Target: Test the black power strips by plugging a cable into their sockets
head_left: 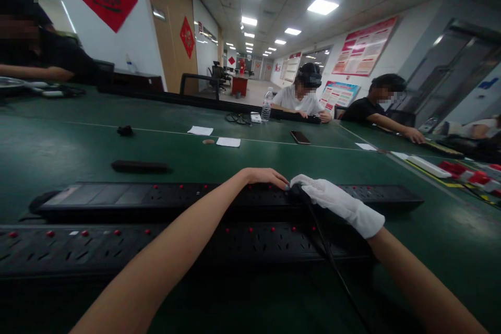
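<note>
Two long black power strips lie side by side across the green table, with red dots along their sockets. My right hand (326, 198), in a white glove, is closed around a black plug (299, 191) at the far power strip (121, 197). From the plug a black cord (329, 253) runs down toward me. I cannot tell how deep the plug sits in the socket. My bare left hand (266, 177) rests on the same strip with fingers stretched out, their tips beside the plug. The near power strip (99, 245) passes under my left forearm.
A dark bar-shaped object (139, 167) lies beyond the strips. Farther off are white papers (228, 142), a phone (300, 137) and a water bottle (266, 104). People sit around the table, one in a white shirt (289, 96). Red and white items (465, 171) stand at the right.
</note>
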A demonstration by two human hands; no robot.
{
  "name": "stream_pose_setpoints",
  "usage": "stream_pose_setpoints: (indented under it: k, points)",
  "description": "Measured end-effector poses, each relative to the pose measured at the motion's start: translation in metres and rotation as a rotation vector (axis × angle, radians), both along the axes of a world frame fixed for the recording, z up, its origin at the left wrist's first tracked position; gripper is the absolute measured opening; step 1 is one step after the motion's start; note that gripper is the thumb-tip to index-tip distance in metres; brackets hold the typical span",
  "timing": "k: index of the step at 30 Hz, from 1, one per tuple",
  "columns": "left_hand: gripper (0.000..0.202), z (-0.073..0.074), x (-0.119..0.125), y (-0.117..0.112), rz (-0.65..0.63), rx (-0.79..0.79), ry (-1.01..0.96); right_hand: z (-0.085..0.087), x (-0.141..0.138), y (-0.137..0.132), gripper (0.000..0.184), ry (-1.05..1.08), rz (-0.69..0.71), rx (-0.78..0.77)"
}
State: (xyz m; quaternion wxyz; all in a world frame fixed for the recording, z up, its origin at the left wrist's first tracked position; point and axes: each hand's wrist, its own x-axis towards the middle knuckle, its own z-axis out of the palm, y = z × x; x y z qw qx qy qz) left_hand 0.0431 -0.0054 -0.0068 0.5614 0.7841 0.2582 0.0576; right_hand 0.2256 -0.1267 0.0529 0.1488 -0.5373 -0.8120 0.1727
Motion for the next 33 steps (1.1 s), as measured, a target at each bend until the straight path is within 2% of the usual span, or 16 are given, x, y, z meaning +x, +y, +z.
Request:
stream_pose_setpoints:
  k: [3, 5, 8, 13, 19, 26, 33]
  points:
    - [0.045, 0.000, 0.000, 0.001, -0.007, 0.013, 0.006, -0.002, 0.007, 0.000, 0.038, 0.116, 0.144, -0.132]
    - [0.045, 0.000, 0.000, 0.001, -0.018, 0.028, 0.000, -0.004, 0.010, -0.001, 0.040, 0.145, 0.184, -0.128]
    - [0.043, 0.000, 0.000, 0.001, -0.036, 0.015, -0.009, -0.009, 0.009, -0.005, 0.041, 0.075, 0.145, -0.050]
    - [0.041, 0.001, -0.002, -0.001, -0.039, -0.040, -0.016, -0.019, 0.000, -0.009, 0.040, -0.214, -0.010, 0.166]
    - [0.043, 0.002, -0.002, -0.001, -0.049, -0.010, -0.022, -0.029, -0.002, -0.006, 0.036, -0.359, -0.015, 0.346]
    - [0.043, 0.000, -0.001, 0.001, -0.075, 0.049, -0.017, -0.030, -0.003, -0.007, 0.036, -0.403, -0.021, 0.405]
    - [0.043, 0.002, -0.001, -0.001, -0.048, -0.042, -0.009, -0.029, -0.004, -0.009, 0.036, -0.436, -0.028, 0.410]
